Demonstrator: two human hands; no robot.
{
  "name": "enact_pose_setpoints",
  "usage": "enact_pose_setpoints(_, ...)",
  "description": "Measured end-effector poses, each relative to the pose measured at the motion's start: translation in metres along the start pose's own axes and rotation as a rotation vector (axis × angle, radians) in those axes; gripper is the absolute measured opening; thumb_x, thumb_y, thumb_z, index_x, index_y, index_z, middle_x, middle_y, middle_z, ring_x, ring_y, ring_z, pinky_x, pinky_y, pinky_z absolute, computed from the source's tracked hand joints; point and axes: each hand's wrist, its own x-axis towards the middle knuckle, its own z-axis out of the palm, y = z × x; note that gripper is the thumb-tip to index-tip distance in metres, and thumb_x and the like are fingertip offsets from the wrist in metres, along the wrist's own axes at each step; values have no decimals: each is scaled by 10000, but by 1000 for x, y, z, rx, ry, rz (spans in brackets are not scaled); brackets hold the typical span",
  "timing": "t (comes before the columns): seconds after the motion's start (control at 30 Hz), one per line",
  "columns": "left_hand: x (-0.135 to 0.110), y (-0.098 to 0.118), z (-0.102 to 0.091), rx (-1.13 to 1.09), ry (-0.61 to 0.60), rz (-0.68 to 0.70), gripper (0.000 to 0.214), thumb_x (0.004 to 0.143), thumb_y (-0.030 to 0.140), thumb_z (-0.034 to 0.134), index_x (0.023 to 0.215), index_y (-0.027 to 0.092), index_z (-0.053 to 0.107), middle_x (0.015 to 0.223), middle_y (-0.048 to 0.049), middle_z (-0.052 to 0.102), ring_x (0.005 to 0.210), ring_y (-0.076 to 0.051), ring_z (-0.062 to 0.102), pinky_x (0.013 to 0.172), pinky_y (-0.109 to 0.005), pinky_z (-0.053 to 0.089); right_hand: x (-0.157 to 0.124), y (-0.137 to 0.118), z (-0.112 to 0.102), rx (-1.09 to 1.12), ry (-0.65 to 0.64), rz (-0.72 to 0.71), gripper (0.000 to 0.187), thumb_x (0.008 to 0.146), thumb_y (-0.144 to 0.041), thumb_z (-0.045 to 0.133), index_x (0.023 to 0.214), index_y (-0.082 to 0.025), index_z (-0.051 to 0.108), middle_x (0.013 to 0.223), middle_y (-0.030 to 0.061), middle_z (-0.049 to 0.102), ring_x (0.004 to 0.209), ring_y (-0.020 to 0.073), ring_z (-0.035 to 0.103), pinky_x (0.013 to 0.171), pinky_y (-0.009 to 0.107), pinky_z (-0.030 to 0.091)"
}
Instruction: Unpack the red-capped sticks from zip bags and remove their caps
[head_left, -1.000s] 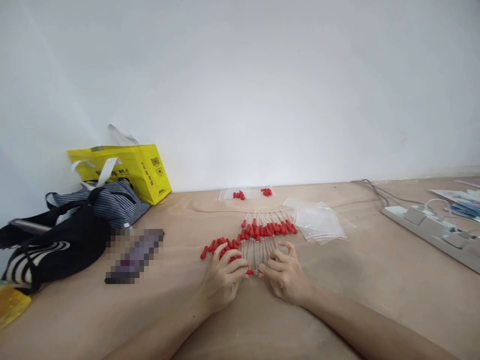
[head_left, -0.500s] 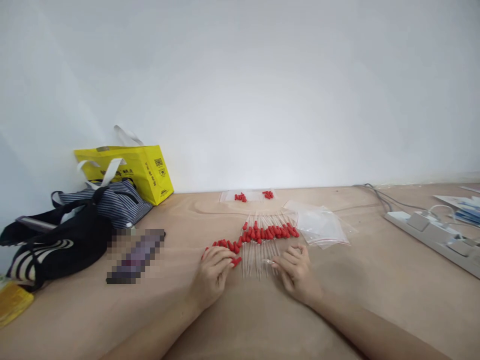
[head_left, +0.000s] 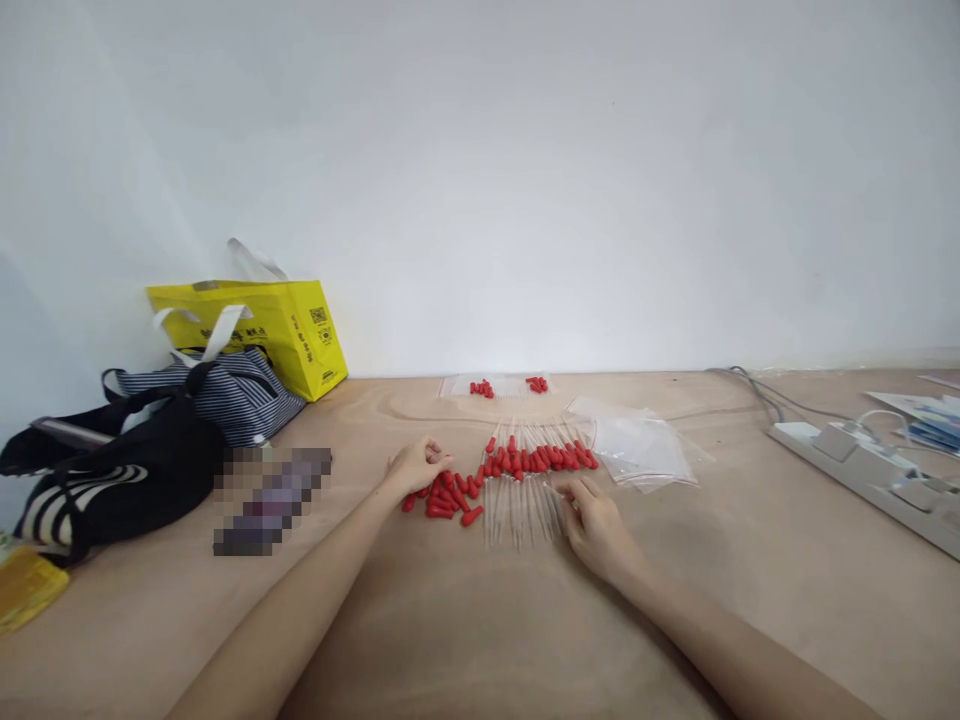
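We see a black bag and a yellow bag well to the left of our left hand. That hand's fingers are drawn in narrow at the far edge of a heap of loose red bulbs; we cannot tell whether they grip one. Between our hands lie thin clear tubes, and just beyond these, red-capped tubes. Our right hand is beside the clear tubes, fingers bent in; we cannot tell whether it holds one. Beyond it lie clear plastic bags, and well to its right a power strip.
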Motion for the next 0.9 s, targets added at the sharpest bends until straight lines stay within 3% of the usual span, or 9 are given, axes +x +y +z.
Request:
enact_pose_setpoints(0.17, -2, 7, -6, 30, -14, -37, 409, 701, 586, 445, 760, 211, 599, 777, -22, 674, 768, -190, 610, 628, -261, 399, 1, -4, 13, -19, -9, -67, 183, 759, -65, 353, 785, -175, 497, 768, 55, 512, 662, 147, 528, 599, 267, 441)
enact_pose_setpoints(0.37, -8, 24, -12, 98, 18, 9, 304, 720, 489, 476, 759, 225, 622, 868, -28, 672, 893, -228, 577, 791, -346, 364, 1, -7, 21, -46, -62, -111, 122, 790, -134, 407, 812, -171, 521, 796, 59, 507, 681, 153, 526, 611, 274, 440)
enact_pose_setpoints(0.53, -6, 56, 0, 132, -18, 72, 279, 698, 484, 500, 713, 248, 648, 887, -20, 671, 911, -243, 564, 858, -394, 317, 0, -8, 18, -47, -93, -120, 132, 818, -204, 422, 852, -170, 545, 840, 76, 521, 764, 173, 530, 652, 303, 429)
enact_pose_setpoints(0.67, 2, 77, 11, 166, -36, 51, 390, 693, 561, 461, 621, 222, 640, 748, -42, 677, 836, -263, 582, 833, -421, 329, 1, -7, 12, -57, -97, -101, 157, 832, -217, 411, 827, -176, 562, 831, 66, 538, 787, 173, 526, 696, 328, 404)
enact_pose_setpoints(0.9, 10, 89, 19, 242, -45, 25, 329, 657, 490, 528, 523, 198, 600, 689, -86, 664, 875, -301, 570, 810, -433, 336, 8, 6, 4, -5, -17, 28, 184, 822, -259, 439, 728, -191, 581, 748, 47, 564, 744, 178, 535, 684, 340, 392)
